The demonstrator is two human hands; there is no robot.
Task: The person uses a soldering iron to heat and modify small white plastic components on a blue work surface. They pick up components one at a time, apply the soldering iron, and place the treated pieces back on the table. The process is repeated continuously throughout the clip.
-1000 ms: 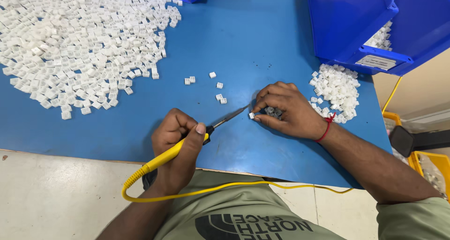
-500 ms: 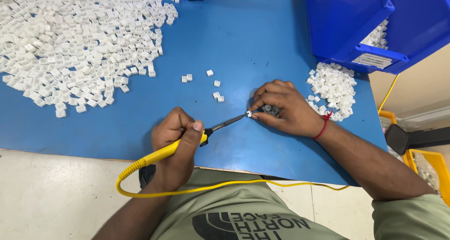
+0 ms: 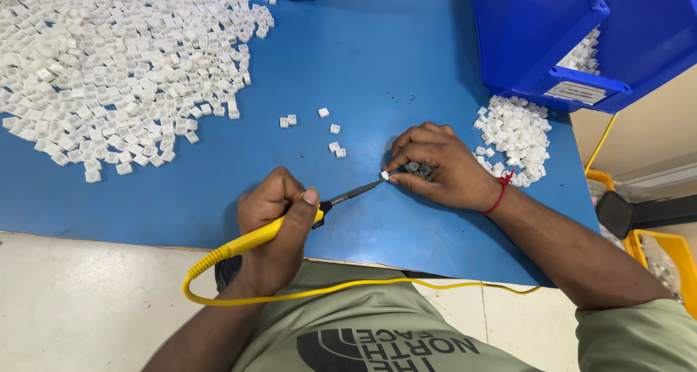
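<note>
My left hand [image 3: 276, 219] grips a yellow-handled soldering iron [image 3: 290, 222] whose dark metal tip points right and touches a small white plastic piece [image 3: 385, 174]. My right hand [image 3: 443, 165] pinches that piece between thumb and fingertips on the blue table [image 3: 363, 67], with a few more small pieces tucked under the fingers. A red thread is tied around the right wrist. The iron's yellow cord [image 3: 348, 288] loops back across my lap.
A large heap of white pieces [image 3: 109, 74] covers the table's left. A smaller heap [image 3: 515, 132] lies right of my right hand. Several loose pieces [image 3: 330, 136] sit in between. Blue bins [image 3: 573, 38] stand at the back right; a yellow crate [image 3: 668, 263] is off the table.
The iron's tip and the pinched piece stay together; both hands have barely moved. The camera view has shifted slightly.
</note>
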